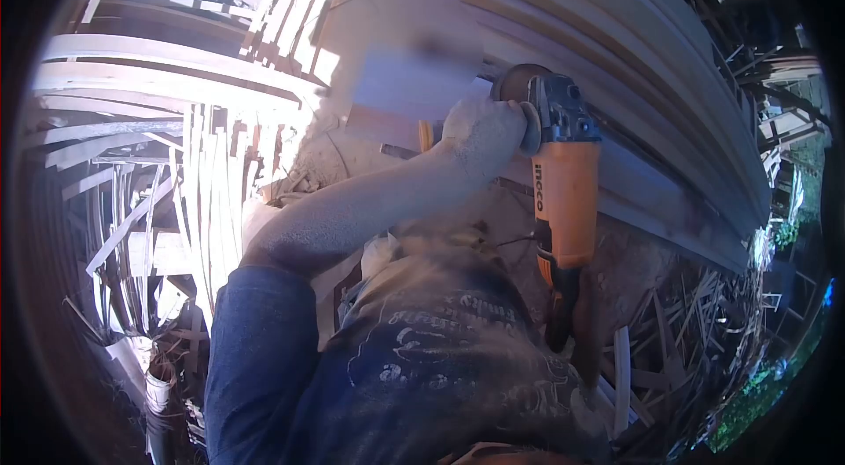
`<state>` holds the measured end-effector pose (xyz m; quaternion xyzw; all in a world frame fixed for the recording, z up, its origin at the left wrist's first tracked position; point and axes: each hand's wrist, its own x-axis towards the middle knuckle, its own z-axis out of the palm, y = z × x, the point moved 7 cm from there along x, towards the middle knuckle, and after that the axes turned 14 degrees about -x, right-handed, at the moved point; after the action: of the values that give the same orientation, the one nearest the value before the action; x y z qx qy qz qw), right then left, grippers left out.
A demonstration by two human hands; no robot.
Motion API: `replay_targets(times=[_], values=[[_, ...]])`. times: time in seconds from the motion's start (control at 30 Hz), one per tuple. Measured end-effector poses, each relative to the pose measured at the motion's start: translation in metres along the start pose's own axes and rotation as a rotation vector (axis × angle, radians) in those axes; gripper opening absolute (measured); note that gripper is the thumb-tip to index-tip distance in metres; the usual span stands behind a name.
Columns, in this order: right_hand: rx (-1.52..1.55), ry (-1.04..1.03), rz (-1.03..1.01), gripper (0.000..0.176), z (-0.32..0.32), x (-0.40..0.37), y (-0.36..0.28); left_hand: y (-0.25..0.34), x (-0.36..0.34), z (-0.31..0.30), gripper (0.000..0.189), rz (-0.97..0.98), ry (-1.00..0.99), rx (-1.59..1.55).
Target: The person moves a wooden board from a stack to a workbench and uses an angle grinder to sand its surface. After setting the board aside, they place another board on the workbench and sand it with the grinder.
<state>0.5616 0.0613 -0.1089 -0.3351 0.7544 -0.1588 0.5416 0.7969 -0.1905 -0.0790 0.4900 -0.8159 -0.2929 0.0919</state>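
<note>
An orange and black angle grinder [568, 201] with a worn disc [518, 82] at its head stands over the boards, head pointing away from me. My left hand [482, 126], coated in pale dust, is closed around the side handle, whose yellow end [428, 135] sticks out to the left. In deep shadow by the grinder's dark rear grip is my right hand [583, 331]; it appears closed on that grip, with its fingers mostly hidden. A pale wooden board [396, 82] lies under the grinder's head, partly blurred by dust.
Long stacked wooden mouldings [616, 51] curve across the right and back. Slatted wood pieces [150, 65] and thin upright strips [216, 192] crowd the sunlit left. Offcuts [660, 342] are heaped at lower right. A cable [515, 241] runs near the grinder's body.
</note>
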Motion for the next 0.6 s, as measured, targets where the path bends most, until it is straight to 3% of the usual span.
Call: replay_targets(times=[0.17, 0.27, 0.37, 0.47, 0.6], values=[[-0.085, -0.247, -0.207, 0.054, 0.074, 0.023, -0.123, -0.088, -0.059, -0.061, 0.019, -0.220, 0.135, 0.101], [-0.153, -0.354, -0.106, 0.056, 0.090, 0.025, -0.148, -0.115, -0.084, -0.079, 0.016, -0.306, 0.173, 0.061], [-0.442, -0.272, -0.369, 0.059, 0.085, 0.043, -0.154, -0.122, -0.093, -0.080, 0.020, -0.346, 0.243, 0.030], [-0.348, -0.280, -0.427, 0.064, 0.077, 0.034, -0.147, -0.104, -0.096, -0.070, 0.019, -0.303, 0.219, -0.033], [-0.333, -0.114, -0.471, 0.064, 0.031, 0.038, -0.101, -0.052, -0.069, -0.044, 0.022, -0.229, 0.170, 0.003]])
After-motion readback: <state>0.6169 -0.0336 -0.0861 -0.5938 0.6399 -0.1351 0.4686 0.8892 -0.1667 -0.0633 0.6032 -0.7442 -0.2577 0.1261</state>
